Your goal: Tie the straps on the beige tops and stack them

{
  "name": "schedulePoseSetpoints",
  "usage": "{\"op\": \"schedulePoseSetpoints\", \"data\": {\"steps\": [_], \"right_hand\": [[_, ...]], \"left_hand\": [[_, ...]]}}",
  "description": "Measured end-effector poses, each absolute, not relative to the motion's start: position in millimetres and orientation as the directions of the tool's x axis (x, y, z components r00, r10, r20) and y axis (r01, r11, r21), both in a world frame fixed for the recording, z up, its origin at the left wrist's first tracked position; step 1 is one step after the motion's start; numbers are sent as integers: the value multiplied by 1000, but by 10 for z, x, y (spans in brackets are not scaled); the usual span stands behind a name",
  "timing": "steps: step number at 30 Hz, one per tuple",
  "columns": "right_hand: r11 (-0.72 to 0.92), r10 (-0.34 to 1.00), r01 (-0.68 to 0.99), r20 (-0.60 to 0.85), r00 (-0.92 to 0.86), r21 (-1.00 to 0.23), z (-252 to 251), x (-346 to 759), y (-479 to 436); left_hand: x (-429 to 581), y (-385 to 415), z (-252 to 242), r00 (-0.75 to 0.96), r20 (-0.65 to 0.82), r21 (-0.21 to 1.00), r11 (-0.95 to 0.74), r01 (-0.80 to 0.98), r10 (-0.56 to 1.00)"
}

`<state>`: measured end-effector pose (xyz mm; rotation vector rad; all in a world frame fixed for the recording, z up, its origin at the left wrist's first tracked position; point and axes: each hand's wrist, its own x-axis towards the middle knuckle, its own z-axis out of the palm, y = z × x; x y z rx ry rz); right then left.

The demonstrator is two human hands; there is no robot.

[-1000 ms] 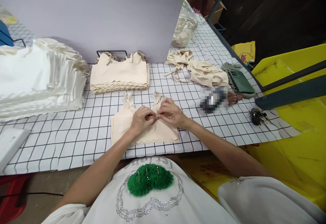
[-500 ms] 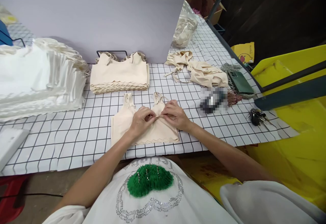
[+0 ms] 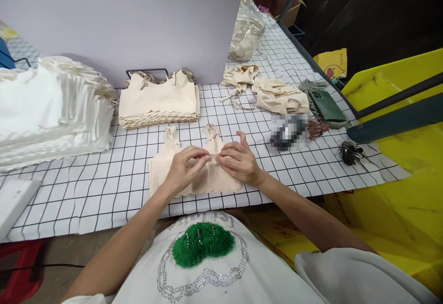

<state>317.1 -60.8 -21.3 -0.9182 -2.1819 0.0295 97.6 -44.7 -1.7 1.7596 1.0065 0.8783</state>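
A beige bra top [image 3: 221,179] lies flat in front of me on other layers of the same fabric, straps pointing away and scalloped hem toward me. My left hand [image 3: 185,168] is over its middle, with thumb and forefinger tips pinched together. From the other side my right hand [image 3: 242,162] reaches in, thumb and fingers pinched and little finger raised. Between the two sets of fingertips is a small thin beige bit, too small to make out. Behind the hands stands a neat stack of beige tops [image 3: 157,98].
A tall pile of white garments [image 3: 51,105] fills the left, above a white box-like object [image 3: 17,202]. To the right lie crumpled beige garments [image 3: 280,96], a green phone [image 3: 327,105] and keys [image 3: 351,152]. A pale panel [image 3: 121,22] rises at the back.
My fingers have loosened from a tighter pinch; the left fingers are straighter and the right little finger has lifted. The bra top lies almost where it was. The view has shifted slightly.
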Motion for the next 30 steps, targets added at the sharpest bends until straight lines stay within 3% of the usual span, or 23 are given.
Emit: {"op": "schedulePoseSetpoints", "data": {"steps": [4,8,11,17,25,28,30], "right_hand": [[734,655,585,586,-477,-344,-127,3133,-639],[641,763,510,551,-339,-574,-123,3074,-663],[507,862,427,444,-245,-748,-109,3044,-684],[310,941,302,245,-235,-901,50,3046,-713],[279,949,462,168,-267,-842,85,3097,-631],[298,946,490,185,-266,-819,62,3134,-644],[275,953,451,180,-243,-849,55,3156,-680]], "left_hand": [[992,-445,69,438,-210,978,187,96,874],[1033,-472,70,368,-253,956,291,-50,895],[1080,-507,90,326,-211,964,252,-89,922],[1124,-477,125,337,-159,984,179,-27,928],[1070,-364,136,445,-83,991,27,132,892],[1028,-295,18,451,67,928,-222,298,890],[997,-258,-109,474,170,787,-409,462,864]]}}
